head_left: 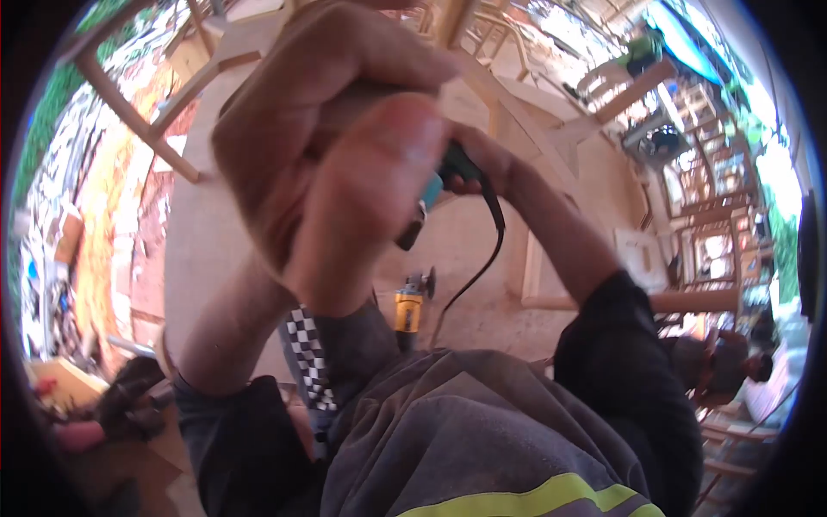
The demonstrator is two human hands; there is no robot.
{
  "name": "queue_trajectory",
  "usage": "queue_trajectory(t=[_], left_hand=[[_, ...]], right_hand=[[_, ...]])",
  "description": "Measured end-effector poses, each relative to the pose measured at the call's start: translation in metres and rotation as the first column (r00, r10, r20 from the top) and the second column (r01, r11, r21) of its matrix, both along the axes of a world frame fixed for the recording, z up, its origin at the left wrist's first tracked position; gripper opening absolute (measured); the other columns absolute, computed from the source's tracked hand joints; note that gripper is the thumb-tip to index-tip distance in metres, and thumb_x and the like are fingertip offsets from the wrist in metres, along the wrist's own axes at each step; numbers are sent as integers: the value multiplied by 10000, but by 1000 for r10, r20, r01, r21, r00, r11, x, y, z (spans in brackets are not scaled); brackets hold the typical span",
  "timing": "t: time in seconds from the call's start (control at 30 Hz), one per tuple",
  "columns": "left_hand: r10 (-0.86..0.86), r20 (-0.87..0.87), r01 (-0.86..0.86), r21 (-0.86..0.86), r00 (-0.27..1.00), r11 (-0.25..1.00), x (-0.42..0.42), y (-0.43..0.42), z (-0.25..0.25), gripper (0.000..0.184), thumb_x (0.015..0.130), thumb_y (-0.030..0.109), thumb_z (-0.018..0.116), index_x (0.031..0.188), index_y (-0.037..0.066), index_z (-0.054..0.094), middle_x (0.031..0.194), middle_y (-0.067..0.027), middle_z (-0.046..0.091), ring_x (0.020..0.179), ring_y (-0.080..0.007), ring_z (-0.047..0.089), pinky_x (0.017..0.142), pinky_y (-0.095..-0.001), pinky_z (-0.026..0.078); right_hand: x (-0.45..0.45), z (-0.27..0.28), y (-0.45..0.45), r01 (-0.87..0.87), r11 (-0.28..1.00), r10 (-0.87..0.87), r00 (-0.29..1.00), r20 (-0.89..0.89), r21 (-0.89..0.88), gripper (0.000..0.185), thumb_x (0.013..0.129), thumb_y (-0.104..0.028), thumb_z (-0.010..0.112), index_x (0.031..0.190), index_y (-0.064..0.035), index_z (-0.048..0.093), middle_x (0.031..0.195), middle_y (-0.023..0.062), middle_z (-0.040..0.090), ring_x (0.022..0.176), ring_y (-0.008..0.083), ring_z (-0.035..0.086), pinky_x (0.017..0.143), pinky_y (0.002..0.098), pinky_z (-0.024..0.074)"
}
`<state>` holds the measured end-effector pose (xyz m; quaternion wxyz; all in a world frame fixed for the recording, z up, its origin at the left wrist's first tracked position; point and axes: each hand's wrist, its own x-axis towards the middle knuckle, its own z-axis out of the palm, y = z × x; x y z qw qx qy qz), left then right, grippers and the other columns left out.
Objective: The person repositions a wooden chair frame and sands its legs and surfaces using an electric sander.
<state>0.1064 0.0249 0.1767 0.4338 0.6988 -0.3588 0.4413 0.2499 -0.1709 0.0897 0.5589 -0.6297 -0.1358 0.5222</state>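
Observation:
My left hand (345, 164) is raised close to the camera and slightly blurred. Its fingers are curled in and its thumb is folded across; I cannot make out what, if anything, is inside. Behind it, my right hand (482, 161) is closed around the dark handle of a teal-and-black corded power tool (461, 164). Most of that tool is hidden by the left hand, so its exact kind does not show. The black cord (498, 226) curves down from the handle. Below the hands, a yellow power tool (407, 310), which looks like an angle grinder, rests on the wooden work surface (482, 293).
Wooden frame pieces (112, 103) stand at the upper left. Stacked wooden chair frames (711, 207) fill the right side, near a wooden rail (698, 302). At the lower left is an open box (73, 383). A person in green (642, 53) is at the upper right.

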Motion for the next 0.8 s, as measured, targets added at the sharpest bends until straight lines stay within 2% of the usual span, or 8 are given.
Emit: queue_trajectory(t=[0.07, 0.1, 0.13, 0.17, 0.43, 0.57, 0.63, 0.8], left_hand=[[-36, 30, 33, 84, 999, 996, 6, 12, 1, 434, 855, 173, 371, 1068, -131, 596, 1027, -239, 644, 1208, -390, 509, 1060, -472, 356], [41, -87, -36, 61, 995, 998, -7, 2, 5, 447, 862, 182, 357, 1067, -137, 594, 1047, -250, 644, 1230, -410, 499, 1078, -479, 341], [53, -135, -67, -98, 989, 993, -14, -12, 3, 444, 863, 183, 360, 1069, -132, 595, 1048, -254, 646, 1254, -423, 481, 1090, -494, 330], [14, -89, -14, 5, 996, 1000, -5, 5, -1, 441, 868, 192, 365, 1074, -121, 597, 1050, -252, 645, 1268, -434, 463, 1092, -513, 327], [-12, -93, 6, -63, 996, 998, -10, -12, 3, 450, 870, 226, 383, 1074, -106, 609, 1064, -254, 627, 1281, -475, 437, 1106, -563, 308], [-64, -107, 55, -87, 992, 995, -11, -16, 2, 433, 846, 214, 392, 1048, -102, 608, 1037, -243, 629, 1258, -473, 466, 1084, -572, 359], [-14, -57, 2, -205, 998, 979, -6, -24, 2, 368, 798, 172, 422, 960, -106, 602, 945, -239, 635, 1063, -413, 586, 1033, -569, 386], [-17, -100, -10, -268, 995, 963, -2, -29, 1, 385, 796, 156, 396, 994, -119, 579, 946, -255, 658, 1108, -443, 589, 1035, -499, 405]], right_hand=[[24, -8, 22, -185, 982, 183, 982, -48, -36, 422, 902, -510, 567, 905, -92, 623, 601, -3, 560, 358, 51, 457, 279, 159, 331], [29, -10, 34, -257, 964, 257, 966, -11, -69, 419, 890, -517, 583, 916, -101, 619, 584, -14, 541, 355, 34, 439, 280, 146, 323], [32, -10, 45, -284, 956, 284, 959, -9, -73, 412, 901, -498, 571, 892, -90, 618, 574, -8, 556, 347, 44, 444, 269, 151, 314], [32, -11, 53, -317, 945, 317, 948, -9, -81, 407, 912, -479, 560, 868, -79, 617, 565, -3, 572, 340, 53, 449, 259, 156, 305], [32, -15, 43, -343, 939, 343, 935, -88, 14, 322, 883, -438, 621, 975, -130, 600, 661, -2, 577, 380, 47, 450, 283, 152, 339], [15, -14, 13, -217, 976, 219, 973, -77, 27, 365, 900, -456, 596, 928, -92, 582, 631, 13, 588, 363, 65, 454, 269, 175, 322], [10, -17, -3, -157, 987, 158, 983, -94, 17, 370, 900, -456, 596, 933, -87, 586, 635, 12, 587, 369, 66, 460, 274, 176, 328], [-29, -25, -48, 133, 989, -127, 989, -77, 68, 383, 888, -447, 607, 947, -69, 602, 650, 1, 566, 406, 72, 483, 302, 186, 354]])
